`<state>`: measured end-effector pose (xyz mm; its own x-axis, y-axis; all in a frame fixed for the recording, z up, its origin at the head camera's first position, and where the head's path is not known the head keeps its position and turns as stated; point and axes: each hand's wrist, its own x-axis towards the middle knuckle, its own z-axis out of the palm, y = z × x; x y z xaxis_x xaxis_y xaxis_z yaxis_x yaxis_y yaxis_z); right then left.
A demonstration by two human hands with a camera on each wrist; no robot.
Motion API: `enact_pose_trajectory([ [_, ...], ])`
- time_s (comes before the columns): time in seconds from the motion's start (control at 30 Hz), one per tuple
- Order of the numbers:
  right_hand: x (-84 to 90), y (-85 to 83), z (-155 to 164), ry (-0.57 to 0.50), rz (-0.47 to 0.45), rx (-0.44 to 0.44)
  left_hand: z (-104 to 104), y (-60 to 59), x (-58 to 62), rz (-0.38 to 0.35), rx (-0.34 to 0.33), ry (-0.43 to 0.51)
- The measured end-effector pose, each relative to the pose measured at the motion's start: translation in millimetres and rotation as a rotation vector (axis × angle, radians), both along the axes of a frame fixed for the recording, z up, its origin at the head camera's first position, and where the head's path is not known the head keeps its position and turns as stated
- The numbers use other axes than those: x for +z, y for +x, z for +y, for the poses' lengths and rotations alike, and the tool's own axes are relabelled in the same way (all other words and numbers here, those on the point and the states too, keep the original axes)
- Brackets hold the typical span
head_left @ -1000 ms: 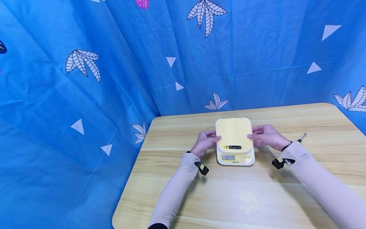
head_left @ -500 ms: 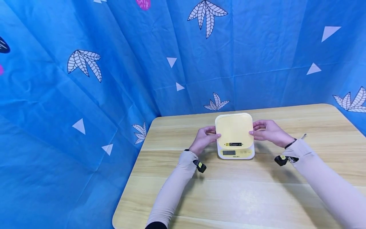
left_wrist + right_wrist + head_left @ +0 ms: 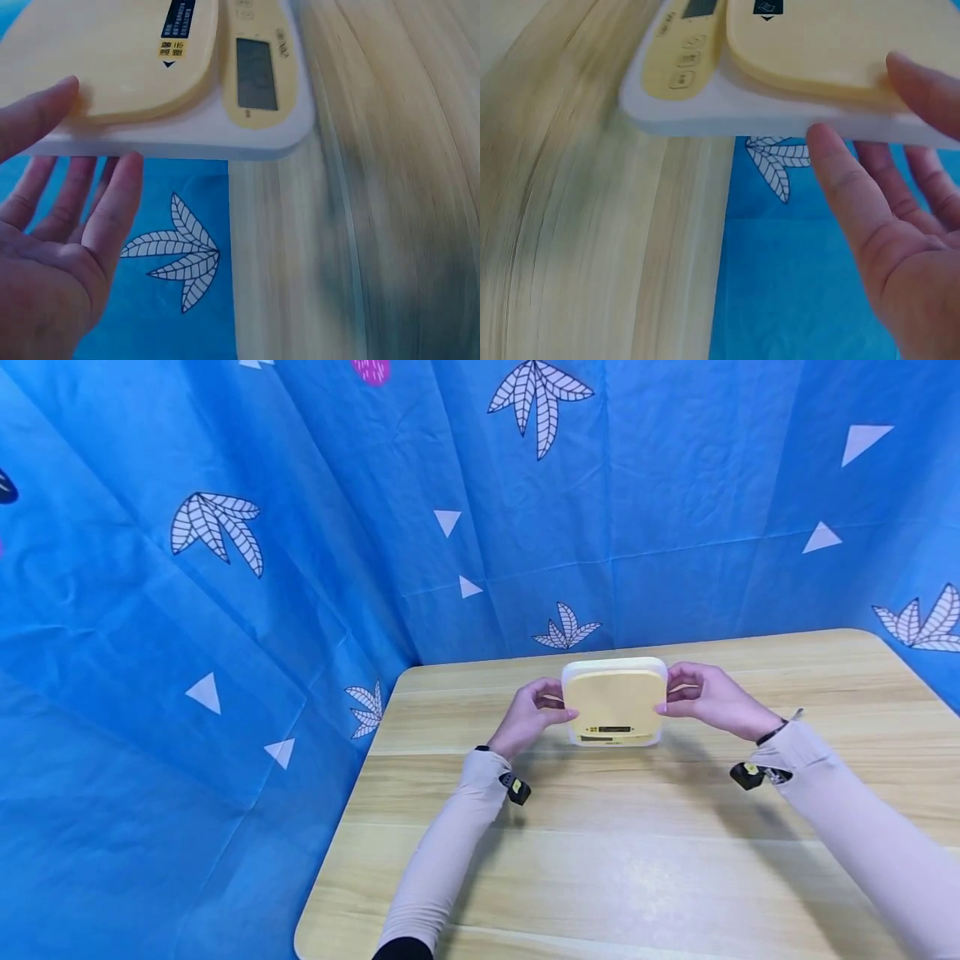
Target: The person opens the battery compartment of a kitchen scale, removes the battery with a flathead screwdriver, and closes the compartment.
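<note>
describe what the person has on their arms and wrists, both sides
Both arms wear long, close-fitting pale beige sleeves reaching the wrists. Near the left hand a small black device with a yellow spot hangs at the wrist; near the right hand sits a similar one, plus a thin dark band.

Free room, as I see it from the head view: the near half of the desk (image 3: pixel 600 860) lies bare between my two sleeves, open for a pass from either side. The left front corner is open too.

Obstacles: the scale (image 3: pixel 613 702), lifted off the desk and tilted, fills the space between my left hand (image 3: pixel 534 717) and right hand (image 3: pixel 708 697); each hand holds one side edge, thumb on top and fingers beneath. I see a gap under the scale in both wrist views.

The blue curtain (image 3: pixel 300 527) closes the far edge and the left side. A small tool (image 3: pixel 797 716) lies right of my right wrist, mostly hidden.
</note>
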<state>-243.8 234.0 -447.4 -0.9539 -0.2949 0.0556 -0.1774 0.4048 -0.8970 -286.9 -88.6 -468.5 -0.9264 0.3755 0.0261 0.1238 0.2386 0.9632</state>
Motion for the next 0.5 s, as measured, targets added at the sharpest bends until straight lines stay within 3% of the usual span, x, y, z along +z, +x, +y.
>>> enact_pose_trajectory([
  [0.3,-4.2,1.6,4.1,0.007,0.097,0.058,-3.9,-1.3,-1.3,0.154,-0.103,-0.090],
  [0.5,-9.7,3.8,5.8,0.028,0.088,0.102,-7.5,-2.7,-10.0,0.208,-0.154,-0.145],
])
